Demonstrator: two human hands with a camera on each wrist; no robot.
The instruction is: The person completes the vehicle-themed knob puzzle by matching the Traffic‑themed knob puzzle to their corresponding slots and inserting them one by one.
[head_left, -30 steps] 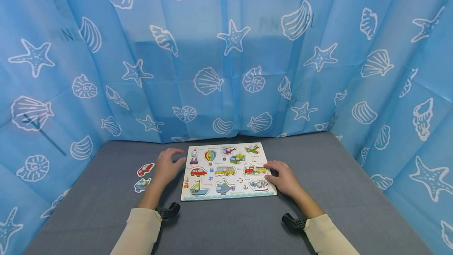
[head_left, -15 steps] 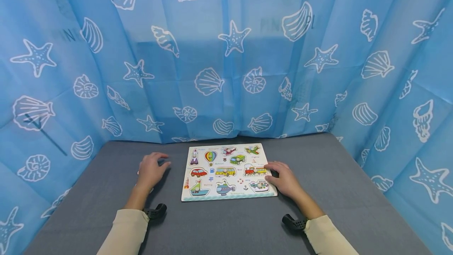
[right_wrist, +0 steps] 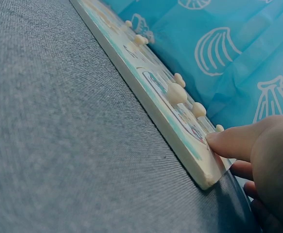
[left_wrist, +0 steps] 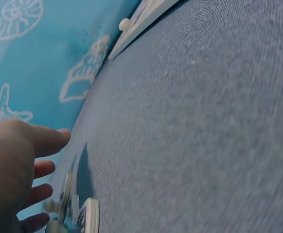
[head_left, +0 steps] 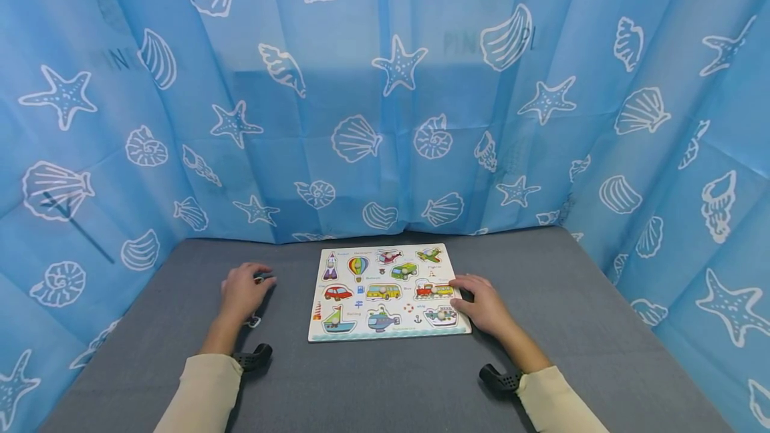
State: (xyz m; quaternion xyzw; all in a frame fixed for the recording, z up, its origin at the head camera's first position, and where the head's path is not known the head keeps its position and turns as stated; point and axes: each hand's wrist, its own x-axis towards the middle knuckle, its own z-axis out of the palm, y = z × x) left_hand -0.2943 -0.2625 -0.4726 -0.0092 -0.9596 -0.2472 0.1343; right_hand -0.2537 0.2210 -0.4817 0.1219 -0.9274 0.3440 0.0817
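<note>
My left hand (head_left: 243, 289) is over two loose knobbed puzzle pieces left of the board, hiding most of them. In the left wrist view, the thumb and fingers of my left hand (left_wrist: 15, 170) are apart, and the near loose piece (left_wrist: 94, 216) lies just below the fingertips. My right hand (head_left: 481, 303) holds the right edge of a wooden peg puzzle board (head_left: 357, 336). In the right wrist view, the thumb of my right hand (right_wrist: 273, 160) presses on the board's top near a corner, with other fingers at the side edge. Vehicle pieces with knobs sit in the board.
A grey cloth-covered table (head_left: 385, 386) spreads around the board. Blue curtains (head_left: 385, 172) with shell and starfish prints hang behind it and along the sides. Black wrist mounts (head_left: 255, 358) are strapped on both arms.
My left hand has moved left, from beside the board's left edge to over the loose pieces, which it now mostly covers. My right hand and the board have stayed in place.
</note>
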